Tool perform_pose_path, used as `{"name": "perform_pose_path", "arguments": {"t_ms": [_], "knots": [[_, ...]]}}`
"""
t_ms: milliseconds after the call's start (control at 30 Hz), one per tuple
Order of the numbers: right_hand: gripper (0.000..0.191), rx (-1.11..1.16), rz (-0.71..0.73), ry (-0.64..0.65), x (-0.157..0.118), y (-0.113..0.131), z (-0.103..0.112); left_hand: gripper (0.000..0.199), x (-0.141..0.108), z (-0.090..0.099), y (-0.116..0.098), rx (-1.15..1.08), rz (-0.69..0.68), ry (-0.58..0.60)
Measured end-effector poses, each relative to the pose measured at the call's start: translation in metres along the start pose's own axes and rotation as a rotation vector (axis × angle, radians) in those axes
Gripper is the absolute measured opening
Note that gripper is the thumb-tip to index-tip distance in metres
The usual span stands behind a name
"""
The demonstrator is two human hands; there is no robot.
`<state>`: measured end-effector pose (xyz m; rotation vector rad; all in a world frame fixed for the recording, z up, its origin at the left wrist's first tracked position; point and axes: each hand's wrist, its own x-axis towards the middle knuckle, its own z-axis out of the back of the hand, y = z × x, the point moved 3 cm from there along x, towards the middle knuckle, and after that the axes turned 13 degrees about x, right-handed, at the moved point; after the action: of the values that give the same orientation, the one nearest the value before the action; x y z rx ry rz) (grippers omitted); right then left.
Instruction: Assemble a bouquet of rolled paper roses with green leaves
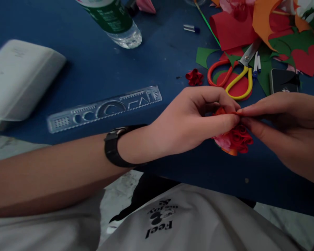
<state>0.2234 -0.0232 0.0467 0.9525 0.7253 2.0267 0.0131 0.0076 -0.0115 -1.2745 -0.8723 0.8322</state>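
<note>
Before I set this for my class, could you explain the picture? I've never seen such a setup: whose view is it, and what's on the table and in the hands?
There is no machine: a person works bare-handed. The single picture comes from a camera worn on their head, looking forward and down. The left hand and right hand meet at the fingertips, pinching a thin reddish piece. Just below is a cluster of curled red paper; whether it is held too, I can't tell. On the blue table are a clear ruler, scissors, paper scraps and a bottle.
</note>
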Motion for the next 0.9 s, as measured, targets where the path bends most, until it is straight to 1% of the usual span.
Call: {"name": "perform_pose_path", "arguments": {"t_ms": [133, 233, 300, 400, 467, 533, 633, 700, 733, 800, 900], "knots": [[0.020, -0.117, 0.027, 0.048, 0.003, 0.005, 0.001, 0.010, -0.002, -0.003, -0.011, 0.001, 0.112, 0.002], [0.018, -0.118, 0.079, 0.087, 0.005, 0.007, 0.002, 0.012, -0.002, -0.003, -0.015, -0.007, 0.105, 0.042], [0.017, -0.095, 0.113, 0.120, 0.006, 0.007, 0.004, 0.014, -0.003, -0.003, -0.014, -0.015, 0.108, 0.080], [0.016, -0.054, 0.132, 0.128, 0.007, 0.008, 0.007, 0.018, -0.003, -0.002, -0.011, -0.034, 0.136, 0.143], [0.016, -0.016, 0.137, 0.124, 0.006, 0.008, 0.010, 0.022, -0.002, -0.002, -0.013, -0.047, 0.143, 0.184], [0.013, 0.029, 0.145, 0.148, 0.005, 0.008, 0.011, 0.027, -0.001, -0.002, -0.016, -0.069, 0.148, 0.221], [0.012, 0.091, 0.141, 0.158, 0.003, 0.008, 0.010, 0.034, 0.002, -0.003, -0.021, -0.147, 0.168, 0.282], [0.014, 0.111, 0.137, 0.122, 0.001, 0.008, 0.009, 0.039, 0.003, -0.003, -0.023, -0.176, 0.189, 0.318], [0.015, 0.115, 0.140, 0.102, 0.000, 0.009, 0.009, 0.043, 0.003, -0.003, -0.024, -0.173, 0.199, 0.336], [0.016, 0.124, 0.151, 0.103, -0.001, 0.009, 0.009, 0.050, 0.004, -0.002, -0.025, -0.148, 0.219, 0.364], [0.013, 0.138, 0.167, 0.107, -0.004, 0.007, 0.009, 0.056, 0.005, -0.002, -0.024, -0.149, 0.236, 0.375]]}}
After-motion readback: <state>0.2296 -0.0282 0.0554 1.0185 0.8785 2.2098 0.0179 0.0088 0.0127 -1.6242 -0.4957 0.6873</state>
